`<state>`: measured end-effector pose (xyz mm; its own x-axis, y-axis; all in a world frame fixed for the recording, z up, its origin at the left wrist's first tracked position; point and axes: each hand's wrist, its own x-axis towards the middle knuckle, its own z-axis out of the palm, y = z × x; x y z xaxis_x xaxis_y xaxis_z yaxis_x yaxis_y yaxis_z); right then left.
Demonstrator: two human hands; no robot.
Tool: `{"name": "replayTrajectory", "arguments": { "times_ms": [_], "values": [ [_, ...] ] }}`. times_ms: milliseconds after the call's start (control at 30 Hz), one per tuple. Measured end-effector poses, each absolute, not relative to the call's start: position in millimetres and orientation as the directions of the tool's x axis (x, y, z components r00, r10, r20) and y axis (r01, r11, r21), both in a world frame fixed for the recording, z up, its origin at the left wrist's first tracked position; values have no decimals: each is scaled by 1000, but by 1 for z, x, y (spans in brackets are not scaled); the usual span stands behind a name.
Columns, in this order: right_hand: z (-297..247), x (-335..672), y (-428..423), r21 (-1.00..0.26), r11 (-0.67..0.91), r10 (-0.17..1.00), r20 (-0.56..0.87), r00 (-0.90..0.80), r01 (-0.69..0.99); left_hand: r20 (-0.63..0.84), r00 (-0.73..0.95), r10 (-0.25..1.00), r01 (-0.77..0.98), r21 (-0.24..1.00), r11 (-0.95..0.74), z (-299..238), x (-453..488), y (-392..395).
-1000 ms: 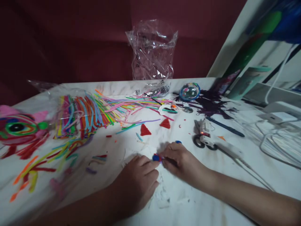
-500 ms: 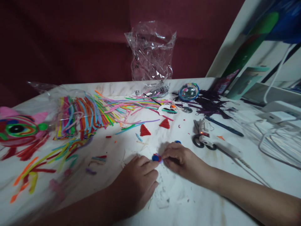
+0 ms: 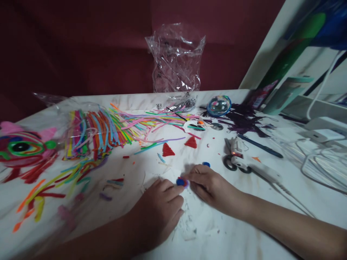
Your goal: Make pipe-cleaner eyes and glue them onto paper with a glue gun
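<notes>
Between my two hands is a small coil of pipe cleaner, blue with red and purple on its right side. My left hand pinches it from the left, fingertips at the blue part. From the right, the closed fingers of my right hand meet its red and purple edge. Just behind my right hand lies a second blue coil on the white table. Two red pipe-cleaner triangles, a left triangle and a right triangle, lie beyond my hands.
A pile of colourful pipe cleaners spreads across the back left, beside a pink fish-like figure. A white glue gun, scissors, a dark pen and white cables lie right. Behind stand a clear bag and clear dome.
The whole view has shifted very slightly. Both hands stay on the small coil, and more of its purple edge shows now.
</notes>
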<state>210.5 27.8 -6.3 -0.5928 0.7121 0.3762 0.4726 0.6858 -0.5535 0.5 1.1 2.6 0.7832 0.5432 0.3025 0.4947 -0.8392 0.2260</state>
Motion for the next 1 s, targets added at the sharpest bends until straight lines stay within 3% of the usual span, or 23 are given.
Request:
{"name": "replayTrajectory", "arguments": {
  "times_ms": [133,300,433,700,1000],
  "values": [
    [-9,209,27,-386,753,657,386,-647,534,326,779,536,487,225,-844,0,0,0],
    [-5,211,31,-623,647,735,358,-575,439,314,775,548,497,234,-836,0,-1,-1],
    [-3,213,31,-671,598,769,326,-550,439,295,784,546,497,229,-837,2,0,0],
    [-11,208,26,-323,744,668,329,-668,585,324,775,543,493,228,-840,1,0,0],
    [-7,210,32,-654,578,801,340,-493,488,324,775,543,495,222,-840,3,0,0]
  ]
}}
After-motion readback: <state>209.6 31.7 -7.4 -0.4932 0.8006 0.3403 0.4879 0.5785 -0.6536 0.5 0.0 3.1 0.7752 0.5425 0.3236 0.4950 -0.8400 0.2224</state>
